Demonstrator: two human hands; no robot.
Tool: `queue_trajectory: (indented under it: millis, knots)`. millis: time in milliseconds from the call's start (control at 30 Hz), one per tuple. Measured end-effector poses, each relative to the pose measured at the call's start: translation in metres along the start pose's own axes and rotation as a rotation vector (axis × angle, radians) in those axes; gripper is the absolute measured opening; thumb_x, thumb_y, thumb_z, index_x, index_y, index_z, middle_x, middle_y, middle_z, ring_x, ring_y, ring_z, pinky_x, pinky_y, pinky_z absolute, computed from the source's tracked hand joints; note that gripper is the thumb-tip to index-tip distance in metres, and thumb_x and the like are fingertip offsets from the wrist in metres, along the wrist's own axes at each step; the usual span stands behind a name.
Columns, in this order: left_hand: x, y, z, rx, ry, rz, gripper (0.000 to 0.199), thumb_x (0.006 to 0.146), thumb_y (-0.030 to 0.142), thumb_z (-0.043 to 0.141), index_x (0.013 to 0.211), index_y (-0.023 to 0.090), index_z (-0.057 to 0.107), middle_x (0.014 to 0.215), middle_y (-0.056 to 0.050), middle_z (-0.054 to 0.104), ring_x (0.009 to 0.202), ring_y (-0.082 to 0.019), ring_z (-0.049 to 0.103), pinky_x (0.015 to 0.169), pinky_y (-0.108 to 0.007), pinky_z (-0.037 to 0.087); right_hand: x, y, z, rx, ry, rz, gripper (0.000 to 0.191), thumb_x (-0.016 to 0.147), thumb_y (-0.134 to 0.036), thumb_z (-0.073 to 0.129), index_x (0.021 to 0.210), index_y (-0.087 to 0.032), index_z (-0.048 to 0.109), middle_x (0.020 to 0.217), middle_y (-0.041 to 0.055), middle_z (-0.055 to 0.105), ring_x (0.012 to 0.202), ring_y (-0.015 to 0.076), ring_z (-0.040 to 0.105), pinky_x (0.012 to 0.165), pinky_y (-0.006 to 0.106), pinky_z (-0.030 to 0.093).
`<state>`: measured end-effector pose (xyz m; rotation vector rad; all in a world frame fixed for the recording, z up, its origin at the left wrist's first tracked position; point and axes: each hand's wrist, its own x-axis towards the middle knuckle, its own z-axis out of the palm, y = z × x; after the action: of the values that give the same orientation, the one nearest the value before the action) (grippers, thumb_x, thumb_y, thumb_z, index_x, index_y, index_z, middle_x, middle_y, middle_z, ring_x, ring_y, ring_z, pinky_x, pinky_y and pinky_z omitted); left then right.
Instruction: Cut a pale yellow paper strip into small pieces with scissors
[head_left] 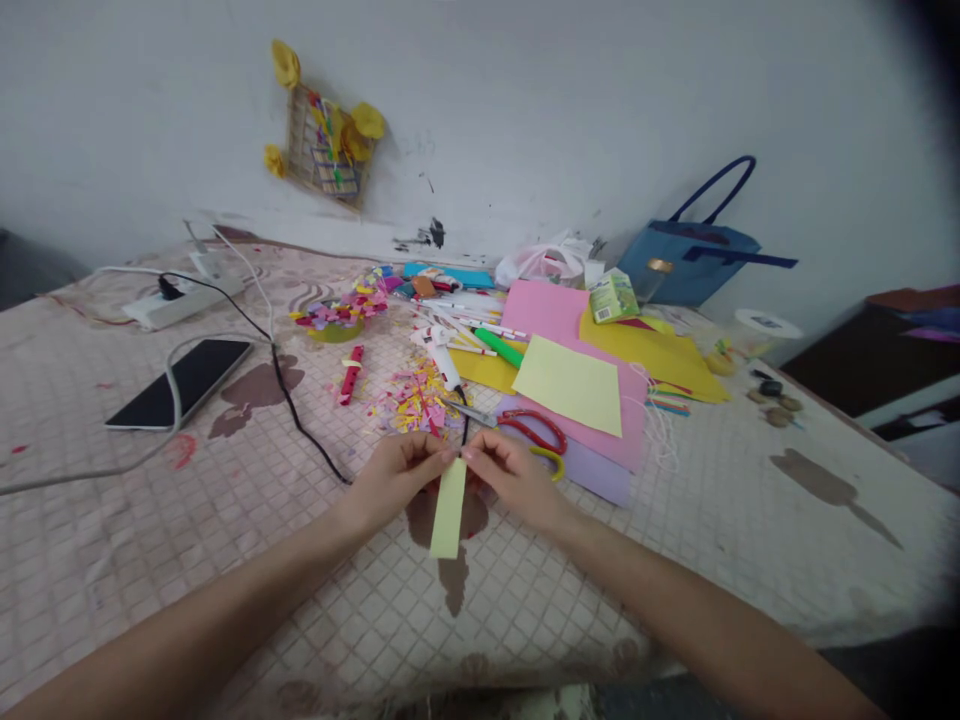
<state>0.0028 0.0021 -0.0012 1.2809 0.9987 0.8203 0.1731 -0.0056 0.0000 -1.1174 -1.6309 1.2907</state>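
A pale yellow paper strip [448,512] hangs down between my two hands, over the patterned tablecloth. My left hand [397,472] pinches its top edge from the left. From the right, my right hand [517,478] pinches the same edge, the fingertips nearly touching. Just beyond my right hand lie red-handled scissors [536,428] and a yellow handle [551,460]. Colourful paper scraps [424,395] are heaped past my fingers, beside a white glue gun [442,362]. A pale yellow sheet [570,385] rests on pink paper [636,440].
At the left are a dark tablet [184,385], a power strip [180,303] and loose cables. A red roll [351,376] lies left of the scraps. Farther back stand a blue bag [690,265] and a green box [613,297]. A white-lidded tub [765,328] is at the right.
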Motion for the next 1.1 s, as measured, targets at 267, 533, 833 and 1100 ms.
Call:
queue_trajectory:
  millis: [267, 533, 833, 1100]
  knots:
    - [0.0001, 0.0007, 0.0002, 0.020, -0.009, -0.030, 0.030, 0.078, 0.042, 0.055, 0.071, 0.013, 0.057, 0.063, -0.002, 0.060, 0.057, -0.013, 0.055, 0.056, -0.025, 0.045, 0.0017, 0.0035, -0.0004, 0.058, -0.039, -0.014, 0.026, 0.081, -0.039, 0.055, 0.069, -0.017, 0.047, 0.062, -0.0035, 0.048, 0.055, 0.0088, 0.047, 0.051, 0.021, 0.039]
    - [0.0008, -0.0022, -0.0022, 0.133, -0.034, 0.043, 0.025, 0.074, 0.038, 0.061, 0.069, 0.014, 0.057, 0.054, 0.003, 0.052, 0.047, -0.009, 0.045, 0.047, -0.020, 0.036, 0.0006, 0.0063, -0.0021, -0.021, 0.012, -0.063, 0.018, 0.083, -0.033, 0.053, 0.075, -0.017, 0.051, 0.065, -0.0020, 0.050, 0.058, 0.0099, 0.048, 0.051, 0.021, 0.038]
    - [0.0010, -0.0025, -0.0011, 0.019, -0.131, -0.050, 0.028, 0.073, 0.041, 0.063, 0.075, 0.013, 0.058, 0.065, -0.002, 0.064, 0.054, -0.012, 0.057, 0.050, -0.022, 0.042, 0.0021, 0.0085, -0.0017, 0.000, 0.071, -0.076, 0.014, 0.081, -0.028, 0.054, 0.073, -0.017, 0.050, 0.065, -0.0026, 0.050, 0.058, 0.0097, 0.049, 0.052, 0.021, 0.039]
    - [-0.0035, 0.0031, 0.0034, -0.168, -0.119, -0.253, 0.027, 0.070, 0.039, 0.067, 0.076, 0.013, 0.061, 0.064, -0.004, 0.070, 0.055, -0.013, 0.062, 0.053, -0.022, 0.046, -0.0058, 0.0014, 0.0039, -0.222, 0.153, -0.188, 0.008, 0.081, -0.020, 0.052, 0.074, -0.018, 0.052, 0.068, -0.0006, 0.054, 0.064, 0.0120, 0.051, 0.057, 0.023, 0.041]
